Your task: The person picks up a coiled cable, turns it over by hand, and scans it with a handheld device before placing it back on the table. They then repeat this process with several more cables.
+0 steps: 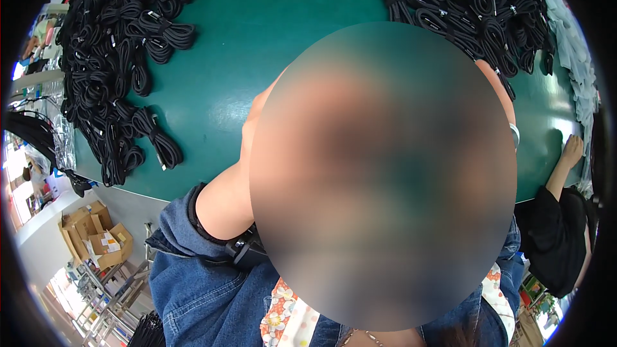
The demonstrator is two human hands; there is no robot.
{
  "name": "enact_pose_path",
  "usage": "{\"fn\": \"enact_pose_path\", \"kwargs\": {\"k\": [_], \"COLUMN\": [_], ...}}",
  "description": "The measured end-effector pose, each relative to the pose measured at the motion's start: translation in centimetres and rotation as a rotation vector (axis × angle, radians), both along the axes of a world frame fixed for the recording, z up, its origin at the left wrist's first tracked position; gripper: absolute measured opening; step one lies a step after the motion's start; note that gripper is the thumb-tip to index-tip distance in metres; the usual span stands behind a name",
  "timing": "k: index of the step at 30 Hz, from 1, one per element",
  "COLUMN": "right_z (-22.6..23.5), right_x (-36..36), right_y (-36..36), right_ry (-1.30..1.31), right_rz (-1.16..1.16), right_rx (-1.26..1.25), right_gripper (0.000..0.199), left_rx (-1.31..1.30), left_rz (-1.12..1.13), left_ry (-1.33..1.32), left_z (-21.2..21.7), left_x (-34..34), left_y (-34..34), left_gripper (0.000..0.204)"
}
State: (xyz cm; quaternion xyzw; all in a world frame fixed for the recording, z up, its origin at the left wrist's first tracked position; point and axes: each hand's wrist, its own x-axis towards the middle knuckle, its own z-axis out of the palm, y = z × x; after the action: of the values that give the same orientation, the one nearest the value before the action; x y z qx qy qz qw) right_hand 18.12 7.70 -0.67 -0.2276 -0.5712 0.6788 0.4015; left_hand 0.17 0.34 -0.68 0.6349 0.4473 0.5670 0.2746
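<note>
A large blurred round patch covers the middle of the head view and hides most of both hands. Of my left hand (250,130) only the outer edge shows, above the green tabletop (218,90); its fingers are hidden. A sliver of my right hand (500,87) appears at the patch's right edge, beside a heap of coiled black cables (463,6), with a pale band at the wrist. Whether either hand holds anything cannot be seen. Another heap of coiled black cables (106,58) lies at the far left, and one coil (160,141) with a metal plug sits at its near end.
At the right edge, another person's hand (572,149) rests at the table; their sleeve is black. Pale sheeting (569,32) runs along the table's right side. Cardboard boxes (96,234) stand at lower left, above a metal frame (106,295). Dark strands (32,132) hang at the left.
</note>
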Motion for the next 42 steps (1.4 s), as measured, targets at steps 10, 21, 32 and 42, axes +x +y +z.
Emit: {"fn": "enact_pose_path", "kwargs": {"k": [10, 21, 32, 42], "right_z": [0.9, 1.6, -1.9, -1.5], "right_x": [1.3, 0.1, 0.4, -0.2], "right_y": [1.0, 3.8, 3.9, 1.7], "right_ry": [-0.286, -0.117, -0.059, 0.141], "right_rz": [0.172, -0.065, -0.013, 0.271], "right_rx": [-0.088, -0.297, -0.393, -0.179], "right_gripper": [0.034, 0.028, 0.034, 0.043], "left_rx": [-0.003, -0.387, -0.603, -0.095], "left_rz": [0.034, 0.556, 0.818, 0.064], "left_ry": [-0.113, 0.825, 0.657, 0.364], "left_z": [0.0, 3.9, -1.0, 2.9], "left_x": [-1.4, -4.6, -7.2, -1.1], "left_y": [0.3, -5.6, -11.1, -0.6], "left_gripper": [0.027, 0.032, 0.037, 0.042]}}
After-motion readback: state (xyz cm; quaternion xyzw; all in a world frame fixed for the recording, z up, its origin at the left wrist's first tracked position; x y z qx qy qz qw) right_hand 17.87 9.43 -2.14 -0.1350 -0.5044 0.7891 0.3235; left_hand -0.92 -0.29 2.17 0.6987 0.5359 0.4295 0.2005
